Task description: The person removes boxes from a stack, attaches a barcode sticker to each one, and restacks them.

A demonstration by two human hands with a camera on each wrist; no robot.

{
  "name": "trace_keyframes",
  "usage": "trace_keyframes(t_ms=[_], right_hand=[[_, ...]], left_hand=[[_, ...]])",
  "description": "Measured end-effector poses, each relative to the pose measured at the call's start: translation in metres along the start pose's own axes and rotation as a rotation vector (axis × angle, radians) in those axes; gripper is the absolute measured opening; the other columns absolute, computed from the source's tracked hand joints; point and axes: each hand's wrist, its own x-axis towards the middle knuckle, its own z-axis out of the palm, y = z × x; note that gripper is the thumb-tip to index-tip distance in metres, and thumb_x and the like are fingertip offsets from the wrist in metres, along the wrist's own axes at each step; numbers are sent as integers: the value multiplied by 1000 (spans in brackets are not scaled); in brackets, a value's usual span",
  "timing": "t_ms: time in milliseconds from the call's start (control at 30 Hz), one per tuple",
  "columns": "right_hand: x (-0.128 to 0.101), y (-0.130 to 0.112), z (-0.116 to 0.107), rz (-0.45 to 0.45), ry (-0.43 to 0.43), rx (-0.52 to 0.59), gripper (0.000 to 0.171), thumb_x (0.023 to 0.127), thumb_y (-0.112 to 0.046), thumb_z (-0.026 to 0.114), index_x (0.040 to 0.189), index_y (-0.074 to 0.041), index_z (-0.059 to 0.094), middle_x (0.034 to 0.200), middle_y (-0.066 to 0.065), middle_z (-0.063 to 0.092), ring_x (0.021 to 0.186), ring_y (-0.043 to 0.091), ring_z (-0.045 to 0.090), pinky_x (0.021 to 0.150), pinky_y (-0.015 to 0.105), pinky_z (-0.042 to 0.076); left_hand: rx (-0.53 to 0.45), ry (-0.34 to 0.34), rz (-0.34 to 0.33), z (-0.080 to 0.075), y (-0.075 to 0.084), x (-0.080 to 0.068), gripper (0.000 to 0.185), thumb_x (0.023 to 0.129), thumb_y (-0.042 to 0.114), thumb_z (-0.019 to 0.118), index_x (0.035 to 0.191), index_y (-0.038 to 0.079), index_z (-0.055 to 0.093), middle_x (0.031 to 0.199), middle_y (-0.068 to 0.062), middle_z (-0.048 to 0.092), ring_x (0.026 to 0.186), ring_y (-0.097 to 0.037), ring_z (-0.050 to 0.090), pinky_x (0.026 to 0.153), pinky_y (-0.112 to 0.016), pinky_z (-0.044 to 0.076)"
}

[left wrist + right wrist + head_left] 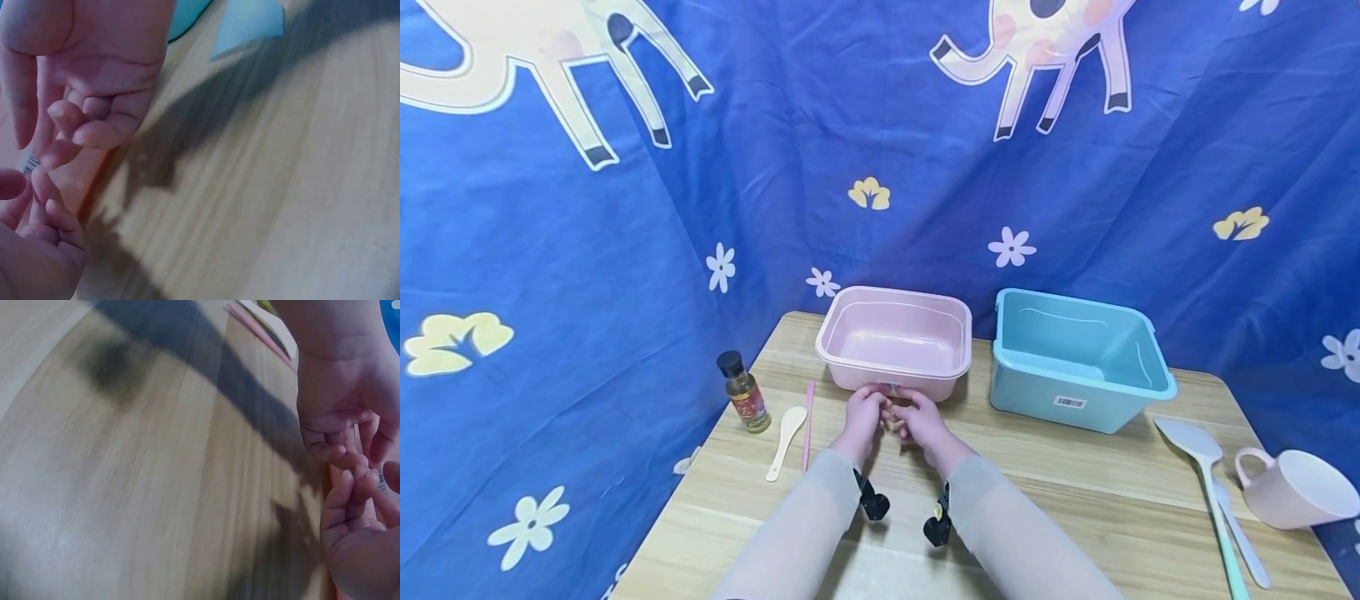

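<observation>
Grip first: both hands are meeting fingertip to fingertip low over the table [1075, 492]. L hand [863, 417] and R hand [925, 425] are both curling their fingers inward. A small pale bit [892, 425] is showing between them in the head view, but can't tell what it is or which hand, if either, is really pinching it. Wrist views are only giving curled fingers and a blurry edge of a barcode sticker [28, 164], no clear clamp.

Hands are sitting just in front of the pink tub [891, 371], right by the sticker on its front wall. Prob they're working close together because the item is tiny and needs two sets of fingertips. Forearms are coming in as a V, w/ black wrist cam mounts [872, 504] facing inward.

L of the hands:
- pink stick [808, 425] and white spoon [786, 442] are lying flat side by side
- small bottle [743, 403] is standing upright beside them, cap on
- all looking parked within L reach

R side:
- blue tub [1030, 400] is sitting just beside the pink one, not touching as far as I can tell
- spatula [1195, 446] is lying flat, w/ a pink mug [1292, 490] on its side near the table edge

Both tubs are sitting open-side up at the back. Blue printed cloth [625, 250] is hanging behind everything
</observation>
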Motion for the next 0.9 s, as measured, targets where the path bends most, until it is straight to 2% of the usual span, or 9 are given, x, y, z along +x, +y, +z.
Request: trace_keyframes(t_ms=[133, 267, 467, 533, 600, 700, 733, 800, 900], right_hand=[[-1, -6, 1, -32, 12, 4, 50, 94, -4, 59, 142, -3, 49, 83, 8, 60, 51, 10, 44, 48, 22, 42], [-2, -6, 1, -24, 18, -4, 50, 94, -3, 58, 142, -3, 48, 83, 8, 59, 50, 10, 44, 47, 22, 42], [-1, 0, -4, 11, 1, -12, 55, 95, -5, 59, 146, -1, 41, 84, 11, 62, 50, 10, 44, 47, 22, 42], [-3, -2, -6, 10, 10, -15, 53, 95, -5, 59, 145, 1, 42, 86, 13, 63, 50, 10, 44, 47, 23, 43], [-5, -6, -10, 7, 50, -20, 43, 96, -6, 58, 136, 5, 48, 84, 12, 62, 51, 9, 45, 48, 22, 44], [-7, -13, -19, 12, 172, -31, 12, 97, -6, 55, 102, 4, 58, 71, 7, 56, 50, 10, 45, 49, 24, 45], [-7, -16, -24, 19, 226, -40, 10, 97, -7, 55, 90, -1, 57, 66, 4, 53, 50, 11, 46, 50, 25, 46], [-8, -22, -34, 28, 330, -56, 22, 96, -7, 54, 74, -8, 48, 61, 2, 47, 50, 12, 46, 52, 27, 48], [-8, -31, -49, 38, 447, -35, 22, 93, -2, 54, 74, -10, 44, 66, 4, 46, 50, 12, 47, 54, 28, 50]], left_hand=[[-39, -12, 23, 1, 5, 0, 30, 84, -8, 47, 111, -14, 59, 70, -3, 58, 50, -10, 52, 48, -21, 39], [-32, -37, -9, 0, 16, -8, 33, 87, -9, 45, 118, -18, 52, 74, -8, 59, 51, -10, 51, 46, -19, 39], [28, -8, -38, -2, 8, -5, 34, 87, -5, 45, 118, -13, 55, 77, -11, 60, 51, -10, 51, 45, -19, 38], [50, 31, -44, -3, 3, 0, 29, 89, -2, 47, 115, -10, 57, 76, -10, 60, 51, -11, 51, 45, -21, 38], [63, 81, -38, -5, 5, 1, 23, 92, 2, 47, 110, -10, 57, 74, -9, 59, 51, -11, 51, 45, -21, 39], [60, 174, -11, -12, 12, 4, 21, 99, 9, 46, 104, -9, 55, 73, -8, 57, 53, -12, 50, 48, -22, 42], [81, 209, 4, -16, 16, 5, 21, 100, 11, 45, 103, -8, 55, 72, -7, 56, 54, -12, 50, 49, -22, 42], [125, 289, 40, -24, 24, 8, 21, 101, 14, 45, 95, -4, 54, 69, -5, 53, 55, -12, 49, 53, -24, 41], [175, 420, 101, -37, 37, 15, 15, 94, 7, 49, 79, 3, 50, 65, -3, 49, 59, -17, 48, 59, -28, 38]])
